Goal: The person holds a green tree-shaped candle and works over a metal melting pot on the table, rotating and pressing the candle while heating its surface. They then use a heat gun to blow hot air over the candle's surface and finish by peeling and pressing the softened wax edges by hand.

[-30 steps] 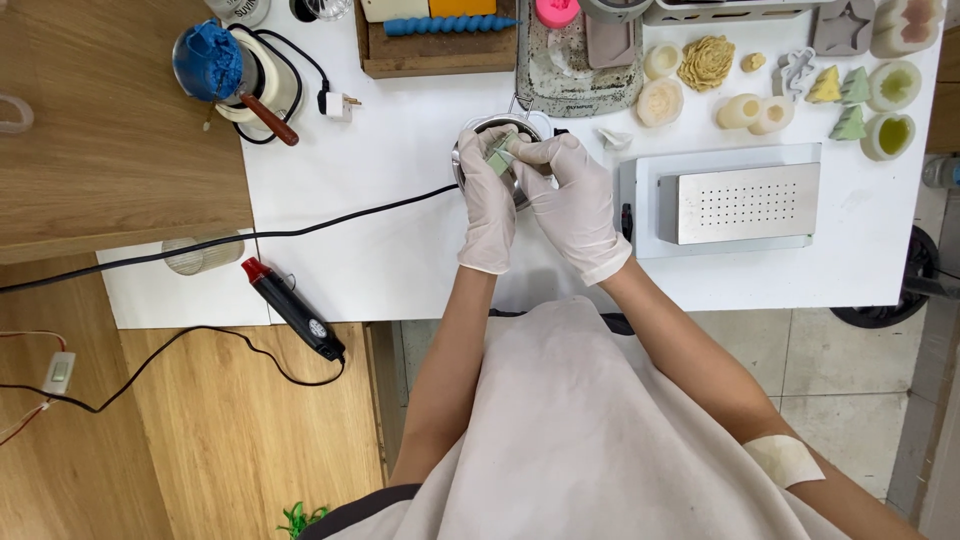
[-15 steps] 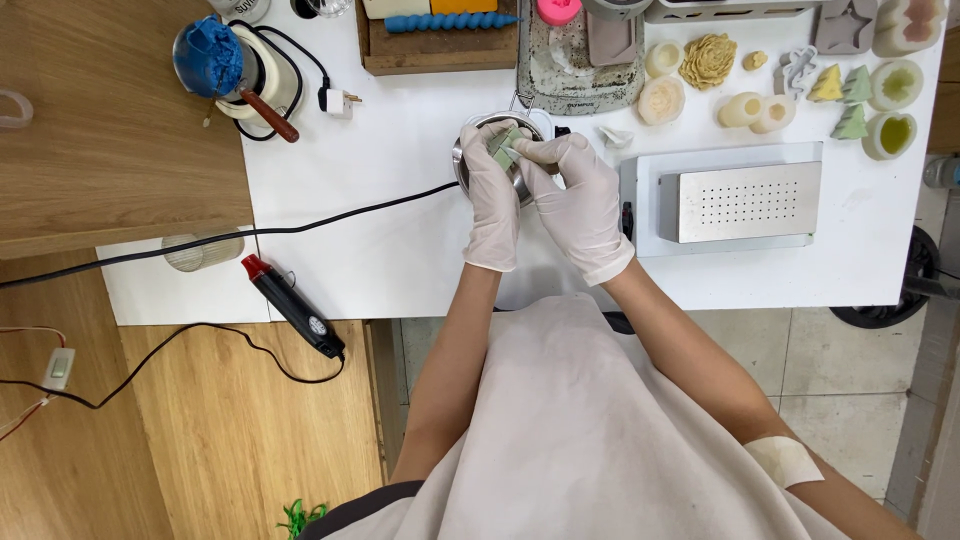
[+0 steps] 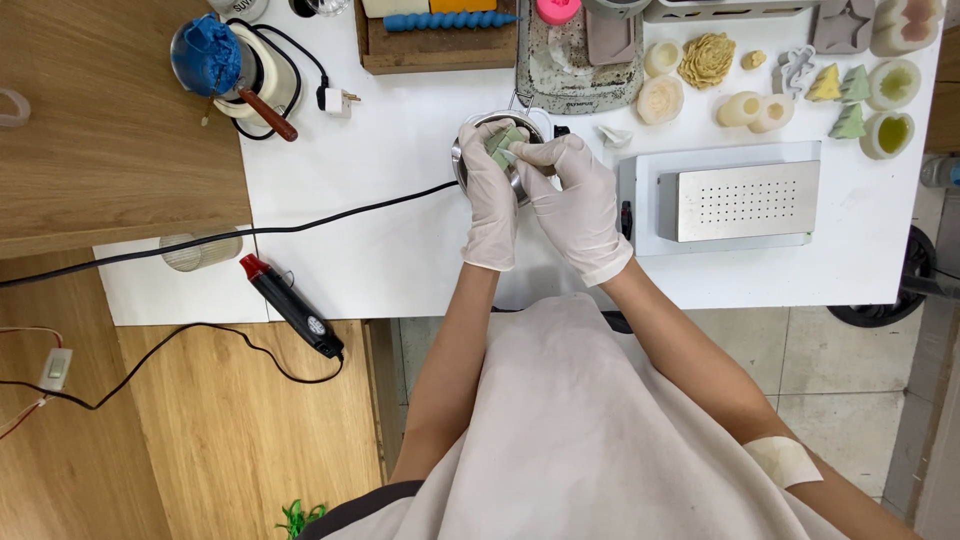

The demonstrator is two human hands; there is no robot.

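Both my hands wear white gloves and meet over a small round metal pot (image 3: pixel 462 160) on the white table (image 3: pixel 400 230). My left hand (image 3: pixel 488 195) and my right hand (image 3: pixel 572 195) together pinch a pale green wax piece (image 3: pixel 503 143) just above the pot's mouth. The pot's inside is mostly hidden by my fingers.
A perforated metal plate on a white base (image 3: pixel 745 200) lies right of my hands. Wax shapes (image 3: pixel 760 108) and moulds sit along the far edge. A blue-topped jug (image 3: pixel 225 60) stands far left, a black cable (image 3: pixel 300 222) crosses the table, and a black heat tool (image 3: pixel 292 305) lies near the front edge.
My hands have stayed over the pot, with the green piece shifting slightly between my fingertips.
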